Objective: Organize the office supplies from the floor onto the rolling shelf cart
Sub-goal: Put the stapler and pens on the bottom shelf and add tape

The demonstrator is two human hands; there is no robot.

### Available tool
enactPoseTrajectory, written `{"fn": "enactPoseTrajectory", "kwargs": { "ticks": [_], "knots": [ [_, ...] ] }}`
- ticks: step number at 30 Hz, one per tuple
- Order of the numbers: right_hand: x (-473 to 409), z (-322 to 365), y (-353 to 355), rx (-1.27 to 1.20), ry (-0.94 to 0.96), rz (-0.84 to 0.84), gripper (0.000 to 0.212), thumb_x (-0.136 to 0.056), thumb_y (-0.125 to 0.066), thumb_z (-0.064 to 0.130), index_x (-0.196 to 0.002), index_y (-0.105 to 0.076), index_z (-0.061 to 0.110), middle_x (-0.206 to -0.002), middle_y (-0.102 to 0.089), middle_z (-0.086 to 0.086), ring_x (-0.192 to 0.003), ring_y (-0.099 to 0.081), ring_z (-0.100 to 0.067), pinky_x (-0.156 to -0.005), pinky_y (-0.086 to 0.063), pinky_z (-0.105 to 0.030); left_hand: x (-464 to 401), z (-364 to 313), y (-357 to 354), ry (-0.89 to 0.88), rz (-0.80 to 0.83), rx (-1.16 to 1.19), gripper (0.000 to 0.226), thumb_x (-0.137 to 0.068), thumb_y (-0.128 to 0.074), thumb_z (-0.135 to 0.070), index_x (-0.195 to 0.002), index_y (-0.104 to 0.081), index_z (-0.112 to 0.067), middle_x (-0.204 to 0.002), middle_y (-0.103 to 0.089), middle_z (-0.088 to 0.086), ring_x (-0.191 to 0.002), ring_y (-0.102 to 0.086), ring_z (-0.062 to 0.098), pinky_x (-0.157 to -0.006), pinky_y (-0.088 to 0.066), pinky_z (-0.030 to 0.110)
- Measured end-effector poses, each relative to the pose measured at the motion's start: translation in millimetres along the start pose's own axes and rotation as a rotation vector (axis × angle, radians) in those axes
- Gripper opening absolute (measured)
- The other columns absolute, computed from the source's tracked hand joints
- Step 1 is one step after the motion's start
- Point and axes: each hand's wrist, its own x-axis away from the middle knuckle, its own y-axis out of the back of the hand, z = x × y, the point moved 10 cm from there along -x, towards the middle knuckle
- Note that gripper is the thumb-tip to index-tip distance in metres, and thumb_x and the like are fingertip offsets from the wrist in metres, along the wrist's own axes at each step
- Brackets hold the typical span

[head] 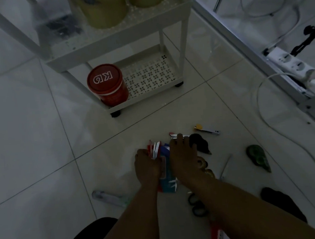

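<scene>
The white rolling cart [171,81] stands ahead with a red lidded tub [107,84] on its bottom shelf and yellow tape rolls [105,9] above. On the floor below it, my left hand [147,166] grips a bundle of red, white and blue cutters and packets [164,167]. My right hand [182,154] reaches over the bundle, its fingertips on a small red and silver cutter [173,135] on the tile. A black object [200,142] lies just right of that hand.
Loose on the tiles are a yellow-tipped cutter [207,129], a green correction-tape dispenser [257,157], a clear ruler-like piece [109,197], scissors [197,205] and a red packet [220,235]. A white frame with a power strip [293,66] and cables runs along the right.
</scene>
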Motion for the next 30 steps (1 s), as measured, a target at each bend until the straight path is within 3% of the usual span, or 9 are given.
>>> {"fn": "enactPoseTrajectory", "kwargs": {
  "ticks": [2,4,6,8,14,17,20,27,30],
  "knots": [
    [-5,0,6,0.041,0.066,-0.041,0.051,-0.092,-0.050,0.008,-0.141,-0.036,0.008,-0.158,-0.013,-0.015,-0.144,-0.015,-0.036,-0.115,-0.017,-0.054,2,-8,-2,-0.017,-0.007,0.012,0.024,-0.080,-0.069,-0.029,-0.089,-0.049,-0.018,-0.088,-0.063,0.003,-0.075,-0.061,0.020,-0.057,-0.043,0.026],
    [-11,-2,6,0.085,0.104,-0.017,0.055,-0.092,-0.049,0.008,-0.145,-0.032,0.008,-0.161,-0.004,-0.015,-0.148,-0.003,-0.034,-0.117,-0.005,-0.056,5,-18,-1,-0.055,-0.041,-0.062,0.023,-0.084,-0.063,-0.032,-0.095,-0.052,-0.016,-0.091,-0.065,0.005,-0.079,-0.061,0.023,-0.064,-0.045,0.030],
    [-16,-3,7,0.143,0.131,-0.002,0.054,-0.091,-0.051,0.009,-0.143,-0.035,0.007,-0.159,-0.012,-0.017,-0.147,-0.009,-0.035,-0.117,-0.001,-0.056,8,-26,0,-0.098,-0.076,-0.150,0.033,-0.085,-0.061,-0.031,-0.113,-0.051,-0.015,-0.106,-0.064,0.009,-0.089,-0.063,0.027,-0.073,-0.047,0.034],
    [-20,-1,10,0.205,0.154,-0.023,0.049,-0.088,-0.056,0.011,-0.136,-0.045,0.006,-0.151,-0.027,-0.019,-0.139,-0.025,-0.038,-0.116,-0.006,-0.056,9,-32,-2,-0.142,-0.086,-0.232,0.049,-0.086,-0.060,-0.029,-0.130,-0.043,-0.019,-0.120,-0.055,0.010,-0.099,-0.061,0.031,-0.074,-0.046,0.036],
    [-28,0,17,0.173,0.204,-0.007,0.045,-0.087,-0.057,0.011,-0.129,-0.047,0.001,-0.144,-0.032,-0.022,-0.124,-0.038,-0.039,-0.103,-0.034,-0.043,6,-37,-1,-0.161,-0.146,-0.512,0.039,-0.082,-0.061,-0.034,-0.115,-0.055,-0.015,-0.118,-0.050,0.010,-0.113,-0.046,0.031,-0.089,-0.040,0.043],
    [-34,-1,20,0.095,0.197,-0.003,0.042,-0.090,-0.053,0.008,-0.131,-0.045,0.002,-0.145,-0.030,-0.021,-0.123,-0.039,-0.037,-0.097,-0.039,-0.040,3,-36,-8,-0.168,-0.090,-0.301,0.034,-0.084,-0.059,-0.031,-0.111,-0.054,-0.012,-0.111,-0.057,0.008,-0.106,-0.052,0.030,-0.087,-0.044,0.040],
    [-38,0,20,0.063,0.166,0.014,0.042,-0.092,-0.050,0.009,-0.133,-0.042,0.001,-0.149,-0.023,-0.022,-0.128,-0.033,-0.038,-0.102,-0.036,-0.041,3,-35,-21,-0.129,0.031,-0.020,0.021,-0.086,-0.062,-0.023,-0.098,-0.049,-0.014,-0.101,-0.062,0.009,-0.092,-0.060,0.026,-0.072,-0.045,0.032],
    [-48,-8,19,0.030,0.106,0.109,0.063,-0.079,-0.069,0.029,-0.132,-0.046,0.004,-0.146,-0.026,-0.017,-0.127,-0.032,-0.037,-0.105,-0.036,-0.042,-5,-40,-27,-0.034,0.112,0.051,0.011,-0.085,-0.061,-0.024,-0.082,-0.057,-0.014,-0.082,-0.061,0.005,-0.074,-0.058,0.020,-0.060,-0.038,0.026],
    [-60,-15,29,-0.171,0.048,0.099,0.058,-0.075,-0.072,0.032,-0.122,-0.049,0.006,-0.130,-0.040,-0.016,-0.115,-0.044,-0.033,-0.093,-0.046,-0.038,-8,-52,-26,0.023,0.162,0.186,0.019,-0.083,-0.056,-0.010,-0.066,-0.052,-0.018,-0.069,-0.057,0.003,-0.061,-0.053,0.014,-0.053,-0.041,0.026]
  ]
}}
